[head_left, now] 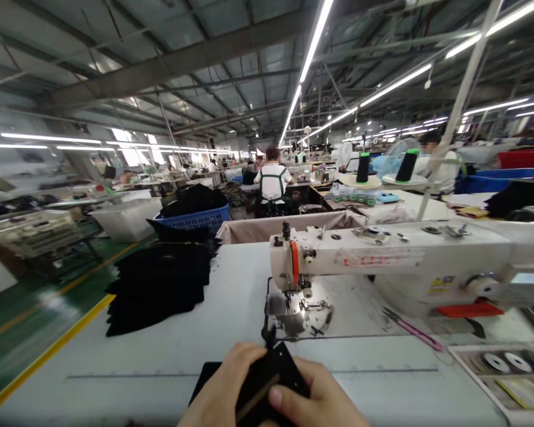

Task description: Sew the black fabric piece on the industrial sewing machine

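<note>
The left hand (222, 388) and right hand (327, 397) had a closed grip on the black piece (287, 363) over the counter (146, 356), near the sewing machine (324, 256), where uneven thumb pressure could have skewed its tan strip (256, 398).

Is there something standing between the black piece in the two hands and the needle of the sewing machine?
Yes: a small dark object, too blurred to name, is by the near left corner of the metal plate, beyond the black piece. The pink snips lie to the right, outside that path.
</note>
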A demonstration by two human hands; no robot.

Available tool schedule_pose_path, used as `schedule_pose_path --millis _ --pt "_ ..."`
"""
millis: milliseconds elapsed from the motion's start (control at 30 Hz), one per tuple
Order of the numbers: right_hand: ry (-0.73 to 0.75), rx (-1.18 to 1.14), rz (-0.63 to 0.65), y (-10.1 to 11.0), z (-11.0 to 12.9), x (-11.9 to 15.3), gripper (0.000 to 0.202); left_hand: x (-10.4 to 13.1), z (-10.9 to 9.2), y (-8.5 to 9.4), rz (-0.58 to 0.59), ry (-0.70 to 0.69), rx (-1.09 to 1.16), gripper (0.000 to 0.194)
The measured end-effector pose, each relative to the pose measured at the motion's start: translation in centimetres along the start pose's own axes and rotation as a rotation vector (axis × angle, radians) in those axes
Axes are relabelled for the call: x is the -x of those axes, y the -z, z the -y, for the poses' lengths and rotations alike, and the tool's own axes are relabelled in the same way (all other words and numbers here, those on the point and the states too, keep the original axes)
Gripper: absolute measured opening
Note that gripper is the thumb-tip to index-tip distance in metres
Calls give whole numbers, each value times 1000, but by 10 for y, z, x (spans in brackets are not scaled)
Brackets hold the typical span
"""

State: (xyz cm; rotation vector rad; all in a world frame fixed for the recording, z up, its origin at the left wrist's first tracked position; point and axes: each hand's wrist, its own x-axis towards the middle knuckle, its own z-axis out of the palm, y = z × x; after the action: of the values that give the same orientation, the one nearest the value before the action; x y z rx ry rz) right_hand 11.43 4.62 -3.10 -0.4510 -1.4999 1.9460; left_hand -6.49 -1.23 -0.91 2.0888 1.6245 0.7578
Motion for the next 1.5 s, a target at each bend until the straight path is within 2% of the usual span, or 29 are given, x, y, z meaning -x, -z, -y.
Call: schedule_pose_path --millis 33,100,167,200,233,333,400,467,600,733,1000,1100,1200,1300,1500 --pt "-25 9 18 2 5 6 35 -1 -2 2 42 74 48 53" --pt "-93 53 47 6 14 15 36 -3 -9 7 77 170 109 32" --pt "-148 203 -25 10 23 23 27 -5 -14 12 55 242 198 14" --pt "-142 316 -89 12 27 26 17 -6 -16 14 50 275 281 12" --pt "-115 427 -149 14 30 28 7 -6 -17 16 61 303 393 14" --pt "15 639 -221 20 36 34 19 -6 -21 17 88 320 773 27" --pt "27 640 -219 23 37 37 27 -6 -24 14 67 310 944 36" --pt "-36 565 -198 24 37 39 35 -5 -26 10 51 306 1028 38" --pt "-125 501 -188 23 38 41 47 -5 -27 7 25 328 982 33" --pt "-59 546 -201 21 43 40 46 -3 -27 8 -30 403 865 26" --pt "-4 648 -180 17 50 42 36 -2 -27 0 -245 434 1106 30" --pt "-3 646 -239 13 52 45 21 -2 -25 -2 -249 466 1235 27" --pt "6 626 -376 10 51 47 10 -1 -24 -3 -220 490 1341 25" --pt "-10 621 -457 10 47 46 14 1 -25 -4 -208 495 1378 23" --pt "-29 573 -502 8 44 46 22 1 -28 -5 -190 485 1396 20"
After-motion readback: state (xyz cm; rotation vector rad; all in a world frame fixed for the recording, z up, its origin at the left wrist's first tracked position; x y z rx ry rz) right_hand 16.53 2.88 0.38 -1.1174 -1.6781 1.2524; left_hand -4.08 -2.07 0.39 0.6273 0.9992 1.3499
